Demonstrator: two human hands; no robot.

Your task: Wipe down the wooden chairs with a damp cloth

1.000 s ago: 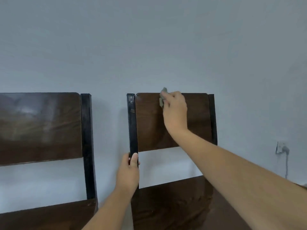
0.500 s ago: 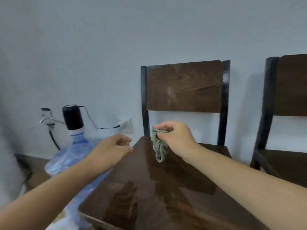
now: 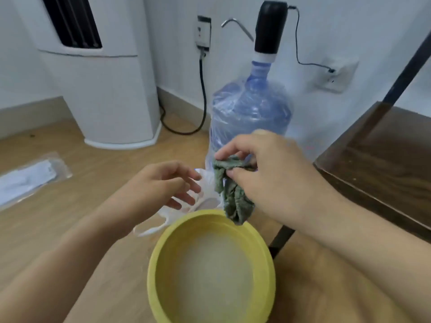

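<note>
- View has swung down from the chair back to the floor, so now a yellow basin (image 3: 161, 257) with cloudy water sits below the hands.
- Right hand (image 3: 270, 176) pinches the green cloth (image 3: 233, 197), fingers clamped on its top (it dangles over the basin's far rim).
- Left hand (image 3: 158, 187) hovers beside it, fingers spread, empty.
- Wooden chair (image 3: 382, 155) at right, water jug (image 3: 249, 108) behind.
</note>
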